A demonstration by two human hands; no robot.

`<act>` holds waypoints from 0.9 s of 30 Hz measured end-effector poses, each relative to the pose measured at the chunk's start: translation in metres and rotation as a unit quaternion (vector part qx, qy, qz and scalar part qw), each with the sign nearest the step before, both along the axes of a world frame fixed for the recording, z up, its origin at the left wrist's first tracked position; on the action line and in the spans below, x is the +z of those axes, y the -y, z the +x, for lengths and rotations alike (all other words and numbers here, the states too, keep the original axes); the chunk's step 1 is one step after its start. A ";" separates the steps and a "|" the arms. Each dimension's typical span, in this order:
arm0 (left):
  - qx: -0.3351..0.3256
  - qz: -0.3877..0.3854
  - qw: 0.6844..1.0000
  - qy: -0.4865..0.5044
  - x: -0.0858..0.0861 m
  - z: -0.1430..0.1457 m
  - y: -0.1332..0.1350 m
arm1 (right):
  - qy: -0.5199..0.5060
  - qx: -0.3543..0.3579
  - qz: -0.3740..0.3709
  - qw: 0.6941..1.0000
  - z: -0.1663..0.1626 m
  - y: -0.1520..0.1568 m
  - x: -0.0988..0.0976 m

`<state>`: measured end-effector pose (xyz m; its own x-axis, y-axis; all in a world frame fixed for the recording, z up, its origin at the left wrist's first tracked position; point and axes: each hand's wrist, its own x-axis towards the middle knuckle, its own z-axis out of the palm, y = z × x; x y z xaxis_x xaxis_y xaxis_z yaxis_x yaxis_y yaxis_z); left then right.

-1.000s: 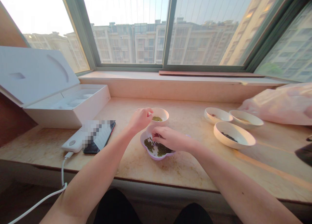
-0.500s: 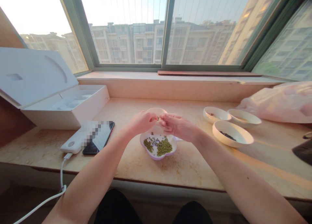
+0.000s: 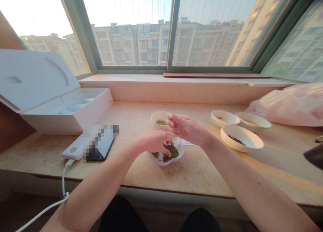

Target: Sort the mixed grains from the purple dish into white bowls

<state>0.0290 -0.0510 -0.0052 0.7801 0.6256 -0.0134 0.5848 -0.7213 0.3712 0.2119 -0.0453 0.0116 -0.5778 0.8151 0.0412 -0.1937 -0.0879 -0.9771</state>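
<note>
My left hand (image 3: 158, 141) reaches over a lilac-rimmed, scalloped white dish (image 3: 165, 163), its thumb and fingers apart above the green mung beans (image 3: 174, 152) spread inside. My right hand (image 3: 182, 127) hovers at the right rim of a round white bowl (image 3: 156, 126), thumb and fingertips pinched together. Whatever it may hold is too small to make out. More mung beans (image 3: 160, 122) lie in that bowl, which stands just behind the dish. Part of the dish is hidden by my left hand.
Right of my arms stand a bowl with dark contents (image 3: 242, 147) and two smaller bowls. A plastic bag (image 3: 290, 105) lies behind them. To the left are a phone (image 3: 102, 149), a white power bank (image 3: 75, 147) with a cable, and an open white box (image 3: 93, 107). Windows rise behind.
My left hand has come down from beside my right hand to the mung beans in the dish, its fingers now spread. The round bowl is uncovered. My right hand has barely moved.
</note>
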 end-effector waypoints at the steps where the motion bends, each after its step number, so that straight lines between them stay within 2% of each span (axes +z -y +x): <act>1: -0.002 0.002 1.000 -0.006 0.000 0.001 0.000 | 0.005 -0.011 0.011 1.000 0.001 -0.002 0.000; 5: -0.003 0.000 1.000 -0.008 -0.001 0.003 0.000 | 0.023 -0.049 0.058 0.997 0.002 -0.013 -0.003; 8: -0.012 -0.001 1.000 -0.004 -0.002 0.004 -0.001 | 0.104 -0.141 0.138 0.975 0.000 -0.025 -0.011; 10: -0.018 0.001 1.000 -0.002 -0.002 0.005 -0.001 | 0.204 -0.225 0.221 0.927 -0.002 -0.032 -0.017; 12: -0.019 0.001 1.000 -0.001 -0.003 0.006 -0.001 | 0.308 -0.275 0.293 0.863 -0.004 -0.038 -0.022; 14: -0.018 0.001 1.000 0.005 -0.005 0.007 -0.001 | 0.390 -0.280 0.336 0.811 -0.007 -0.041 -0.025; 17: -0.017 -0.004 0.999 0.036 -0.009 0.006 -0.003 | 0.456 -0.264 0.367 0.767 -0.011 -0.044 -0.028; 20: -0.008 -0.020 0.997 0.070 -0.011 0.006 -0.005 | 0.476 -0.259 0.372 0.754 -0.011 -0.044 -0.030; 27: -0.029 -0.001 0.998 0.061 -0.006 0.005 -0.001 | 0.440 -0.280 0.354 0.777 0.008 -0.036 -0.026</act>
<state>0.0345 -0.0495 -0.0110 0.8108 0.5795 0.0823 0.4925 -0.7514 0.4391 0.2196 -0.0092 -0.0143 -0.1997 0.9020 0.3828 0.7611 0.3889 -0.5192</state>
